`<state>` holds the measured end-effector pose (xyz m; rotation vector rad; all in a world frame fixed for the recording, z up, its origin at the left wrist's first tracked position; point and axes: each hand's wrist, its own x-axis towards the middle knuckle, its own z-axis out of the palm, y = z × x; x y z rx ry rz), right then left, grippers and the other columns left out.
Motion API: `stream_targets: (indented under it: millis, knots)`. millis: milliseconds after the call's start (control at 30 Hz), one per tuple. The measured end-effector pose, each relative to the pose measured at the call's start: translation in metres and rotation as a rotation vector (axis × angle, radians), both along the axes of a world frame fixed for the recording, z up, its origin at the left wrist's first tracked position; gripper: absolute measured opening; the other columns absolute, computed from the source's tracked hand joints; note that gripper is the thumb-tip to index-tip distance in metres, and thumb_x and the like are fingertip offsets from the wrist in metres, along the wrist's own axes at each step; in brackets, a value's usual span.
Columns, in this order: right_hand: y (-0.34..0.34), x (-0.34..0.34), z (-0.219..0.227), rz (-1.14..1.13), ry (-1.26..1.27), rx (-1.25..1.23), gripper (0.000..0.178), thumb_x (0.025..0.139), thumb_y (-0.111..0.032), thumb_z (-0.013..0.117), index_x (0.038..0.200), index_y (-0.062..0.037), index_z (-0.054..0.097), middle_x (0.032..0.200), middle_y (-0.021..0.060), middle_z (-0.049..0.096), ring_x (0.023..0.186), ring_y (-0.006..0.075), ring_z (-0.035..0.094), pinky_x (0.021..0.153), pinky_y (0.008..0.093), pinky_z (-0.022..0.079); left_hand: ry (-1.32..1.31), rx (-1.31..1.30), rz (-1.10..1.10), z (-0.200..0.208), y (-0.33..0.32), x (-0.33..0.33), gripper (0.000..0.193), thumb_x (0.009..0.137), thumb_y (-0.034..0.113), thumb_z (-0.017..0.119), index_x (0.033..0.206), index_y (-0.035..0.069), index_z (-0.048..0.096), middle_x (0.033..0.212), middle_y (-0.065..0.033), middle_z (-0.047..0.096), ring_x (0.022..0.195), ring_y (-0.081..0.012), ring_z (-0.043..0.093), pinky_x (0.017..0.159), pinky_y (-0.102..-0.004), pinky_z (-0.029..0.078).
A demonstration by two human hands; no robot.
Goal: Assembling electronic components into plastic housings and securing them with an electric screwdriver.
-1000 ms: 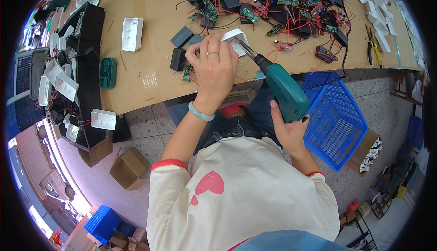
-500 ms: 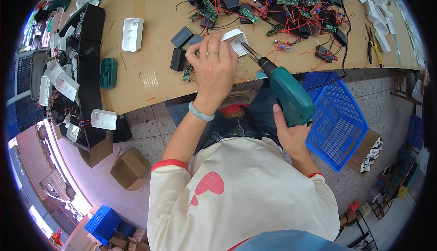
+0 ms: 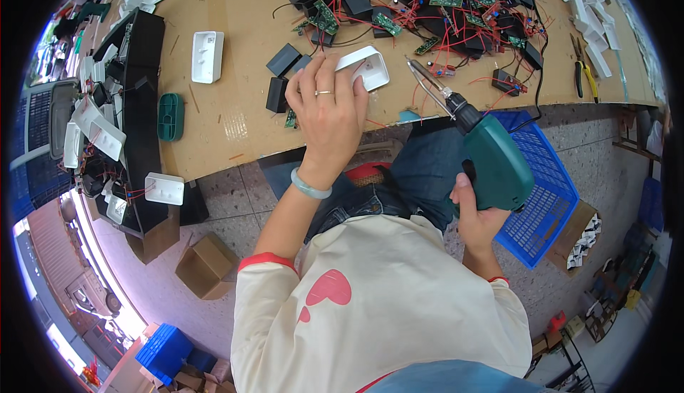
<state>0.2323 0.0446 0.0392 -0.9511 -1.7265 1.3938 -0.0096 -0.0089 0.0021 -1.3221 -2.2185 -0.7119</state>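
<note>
My left hand (image 3: 329, 119) is closed on the edge of a small white plastic case (image 3: 374, 76), which lies open side up near the table's front edge. Thin red wire shows inside the case. In my right hand (image 3: 476, 211) is a green pistol-shaped soldering gun (image 3: 497, 161), its metal tip and thin feed tube pointing up and left, apart from the case. Black boxes (image 3: 283, 59) sit just left of my left hand, and part of a green circuit board peeks out beside it.
Circuit boards, black parts and red wires form a pile (image 3: 434, 15) at the back. Yellow-black pliers (image 3: 586, 72) lie right, below stacked white cases (image 3: 591, 26). Another white case (image 3: 207, 57) and a green tray (image 3: 170, 117) lie left. A blue crate (image 3: 545, 193) stands below the table's right side.
The soldering gun has moved right and toward me, its tip leaving the white case. My left hand has shifted slightly left, its fingers still at the case.
</note>
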Motion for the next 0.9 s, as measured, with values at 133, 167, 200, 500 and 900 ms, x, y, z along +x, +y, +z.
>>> stream_targets:
  millis: [133,167,200,500,900]
  knots:
    - [0.0,-0.001,0.003,-0.042,0.005,-0.023,0.025,0.09,0.01,0.063,0.115,0.0062,0.061,0.075,0.006,0.062,0.057,0.0095,0.057,0.052,0.0241,0.048,0.023,0.037,-0.002,0.01,-0.013,0.008,0.023,0.082,0.016,0.076,0.1,0.004,0.068,0.126,-0.0116,0.061,0.119,-0.0333,0.055,0.098,-0.0504,0.039]
    - [0.0,-0.001,0.003,-0.041,0.018,-0.026,0.025,0.09,0.01,0.063,0.114,0.0064,0.061,0.074,0.0058,0.062,0.057,0.0094,0.056,0.052,0.0241,0.048,-0.027,0.028,-0.118,0.012,-0.021,0.011,0.025,0.08,0.018,0.078,0.1,0.005,0.069,0.127,-0.0108,0.06,0.119,-0.0335,0.054,0.097,-0.0498,0.04]
    - [0.0,0.0,0.002,-0.042,0.018,-0.027,0.025,0.09,0.01,0.063,0.114,0.0064,0.061,0.074,0.0058,0.062,0.057,0.0094,0.056,0.052,0.0241,0.048,-0.078,0.019,-0.233,0.015,-0.028,0.013,0.028,0.078,0.02,0.08,0.101,0.006,0.07,0.128,-0.0101,0.06,0.119,-0.0337,0.054,0.096,-0.0491,0.041]
    - [0.0,0.003,0.001,-0.007,-0.02,0.021,0.025,0.091,0.011,0.062,0.115,0.0069,0.06,0.073,0.006,0.061,0.057,0.0095,0.056,0.052,0.0248,0.047,-0.113,-0.225,-0.525,0.011,-0.046,0.005,0.022,0.079,0.01,0.075,0.1,0.007,0.071,0.1,-0.0052,0.065,0.099,-0.0254,0.061,0.091,-0.0424,0.042]
    - [-0.01,0.008,-0.01,0.103,-0.106,0.201,0.025,0.089,0.003,0.07,0.113,0.0038,0.065,0.088,0.007,0.067,0.068,0.0104,0.061,0.061,0.025,0.05,-0.104,-0.029,-0.215,0.022,-0.012,-0.005,0.016,0.077,0.009,0.075,0.089,0.007,0.066,0.094,-0.0086,0.063,0.096,-0.0273,0.058,0.088,-0.0437,0.038]
